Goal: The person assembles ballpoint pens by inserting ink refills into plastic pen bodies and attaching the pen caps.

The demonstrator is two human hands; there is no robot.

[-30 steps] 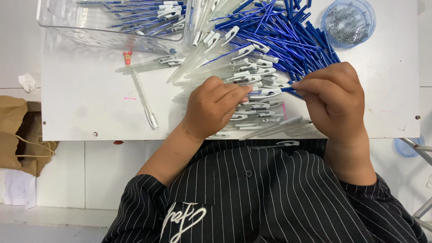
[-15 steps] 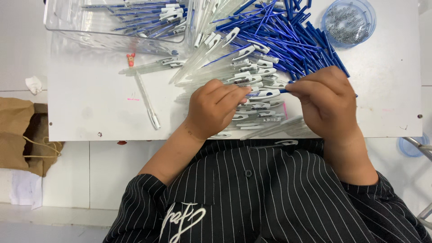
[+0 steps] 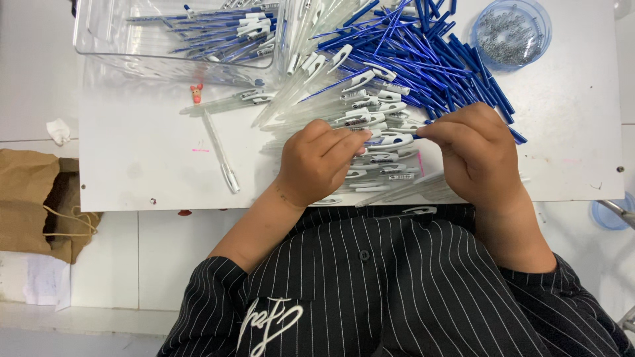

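Clear bin [image 3: 132, 53] far left on table [image 3: 132, 158], refill heap [image 3: 423, 53] centre, perhaps spring-filled tub [image 3: 510, 32] right.

Left hand [image 3: 321, 162] and right hand [image 3: 477, 155] curled, fingertips pinched together.

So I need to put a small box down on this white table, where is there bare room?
Bare patches: the table's left part, below the clear bin and left of the lone clear pen barrel; and the right part, below the round dish, right of the right hand. The middle is crowded with blue refills, clear pen barrels and the left hand.
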